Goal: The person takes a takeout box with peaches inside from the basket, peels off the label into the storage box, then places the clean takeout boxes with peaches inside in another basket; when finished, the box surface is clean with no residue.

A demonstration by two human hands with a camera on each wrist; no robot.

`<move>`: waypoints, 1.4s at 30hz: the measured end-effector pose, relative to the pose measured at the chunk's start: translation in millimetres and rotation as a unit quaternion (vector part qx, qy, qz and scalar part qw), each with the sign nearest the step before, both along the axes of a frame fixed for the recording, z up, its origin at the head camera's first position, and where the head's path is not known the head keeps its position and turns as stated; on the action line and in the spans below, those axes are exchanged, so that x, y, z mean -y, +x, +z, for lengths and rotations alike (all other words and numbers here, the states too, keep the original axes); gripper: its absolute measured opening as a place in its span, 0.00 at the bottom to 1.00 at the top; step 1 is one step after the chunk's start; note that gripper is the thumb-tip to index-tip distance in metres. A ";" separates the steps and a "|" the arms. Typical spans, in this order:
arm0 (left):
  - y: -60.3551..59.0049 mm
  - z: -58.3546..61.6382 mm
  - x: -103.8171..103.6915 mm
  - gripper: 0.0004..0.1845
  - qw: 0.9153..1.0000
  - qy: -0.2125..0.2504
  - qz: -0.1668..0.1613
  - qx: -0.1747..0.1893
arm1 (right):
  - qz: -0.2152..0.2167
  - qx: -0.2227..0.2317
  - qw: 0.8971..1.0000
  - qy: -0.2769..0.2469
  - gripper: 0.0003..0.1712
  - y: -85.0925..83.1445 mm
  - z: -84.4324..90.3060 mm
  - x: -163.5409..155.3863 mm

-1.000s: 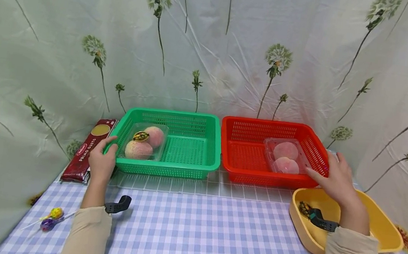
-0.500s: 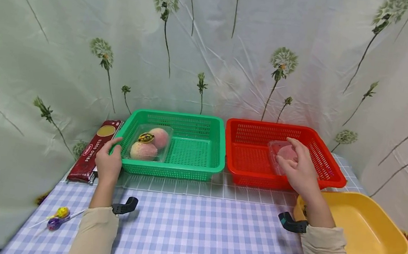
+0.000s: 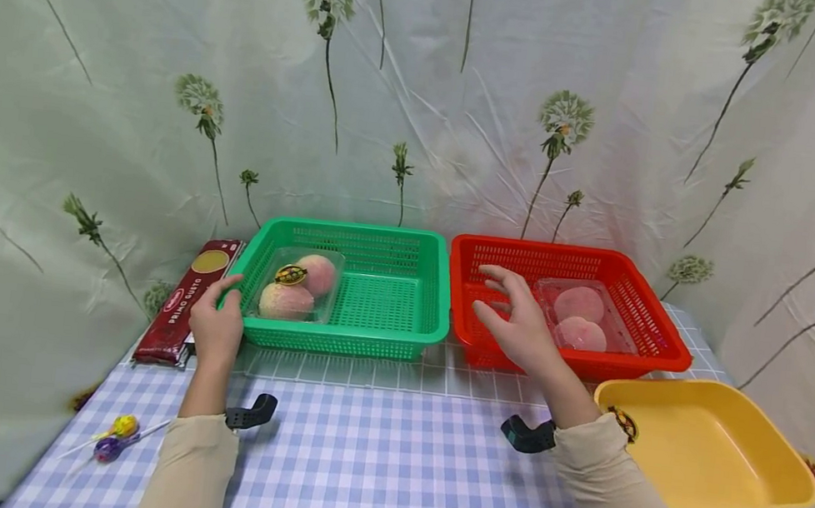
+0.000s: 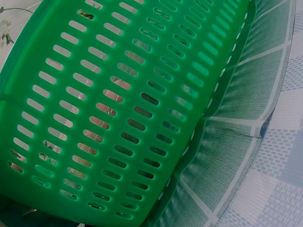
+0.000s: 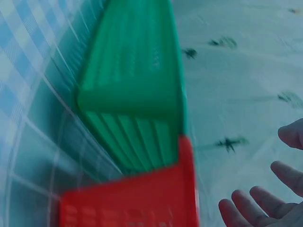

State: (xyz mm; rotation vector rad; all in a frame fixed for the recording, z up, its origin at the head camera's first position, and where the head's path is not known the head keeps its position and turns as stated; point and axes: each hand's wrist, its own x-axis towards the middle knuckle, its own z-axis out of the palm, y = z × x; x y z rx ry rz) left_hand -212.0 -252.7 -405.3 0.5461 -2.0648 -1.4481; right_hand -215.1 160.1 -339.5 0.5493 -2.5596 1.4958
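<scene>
Two hands, left (image 3: 216, 324) gripping green basket (image 3: 375, 342), widthwise

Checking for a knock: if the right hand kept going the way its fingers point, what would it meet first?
Probably the green basket: the right hand hovers open over the red basket, fingers aimed left. Depth is unclear.

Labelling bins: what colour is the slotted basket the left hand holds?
Green; the slotted plastic basket shows best in the head view.

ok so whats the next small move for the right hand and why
Probably carry the right hand on leftward to the green basket's right rim: the left hand grips the left corner, and the right, open and empty, hovers over the red basket's left end.
</scene>
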 end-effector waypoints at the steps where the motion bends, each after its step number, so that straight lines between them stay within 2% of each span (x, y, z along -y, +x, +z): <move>1: -0.1 0.1 -0.1 0.20 1.000 -0.001 0.000 0.000 | 0.011 0.001 1.000 0.000 0.33 -0.3 -0.6 5.9; 9: -0.2 1.6 -0.4 0.20 1.000 -0.002 0.000 0.003 | 0.064 -0.011 0.998 0.023 0.31 -4.0 -6.7 45.4; 14: -0.1 1.5 -1.0 0.20 1.000 0.001 0.002 0.007 | 0.086 0.005 0.995 0.045 0.29 -5.8 -14.9 65.6; 18: -0.2 1.7 -2.1 0.20 1.000 0.009 0.000 0.006 | 0.096 0.019 0.993 0.060 0.29 -5.8 -19.8 80.2; 26: 0.5 3.5 -2.5 0.20 1.000 0.003 0.005 0.012 | 0.100 0.014 0.988 0.120 0.30 -10.3 -19.0 107.9; 33: 0.8 3.0 -3.6 0.20 1.000 0.005 0.010 0.011 | 0.110 0.042 0.978 0.174 0.32 -18.6 -17.4 129.7; 42: 0.7 2.8 -3.4 0.20 1.000 0.016 0.012 0.004 | 0.151 0.077 0.960 0.222 0.33 -33.3 -16.3 156.3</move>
